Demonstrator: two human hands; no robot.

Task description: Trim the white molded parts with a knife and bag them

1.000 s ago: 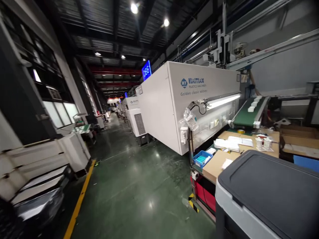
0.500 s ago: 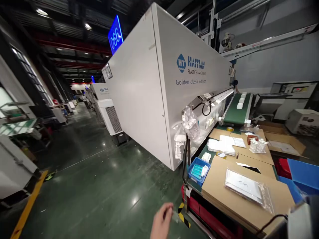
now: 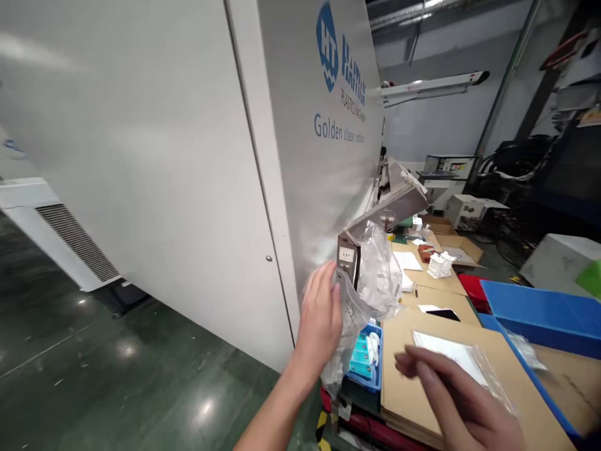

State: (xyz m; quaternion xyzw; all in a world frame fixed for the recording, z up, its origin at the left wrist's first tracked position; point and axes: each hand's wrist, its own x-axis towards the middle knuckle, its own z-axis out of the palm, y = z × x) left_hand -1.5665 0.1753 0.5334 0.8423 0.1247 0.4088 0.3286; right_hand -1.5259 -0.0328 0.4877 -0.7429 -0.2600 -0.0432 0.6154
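Two hands in view. Left hand (image 3: 322, 311): forearm slanting upward, fingers extended together, thumb side at the rim of the front clear bag (image 3: 346, 332); grip cannot be told. Bag hangs beside the table's (image 3: 360, 398) near left corner. Right hand (image 3: 462, 401): above cardboard (image 3: 398, 401) toward the near edge, loosely curled, partly open, nothing seen in it.

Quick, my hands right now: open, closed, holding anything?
Left hand: at the edge of a clear bag; whether it's gripping can't be told.
Right hand: blurred, nothing visibly held; open or closed can't be told.
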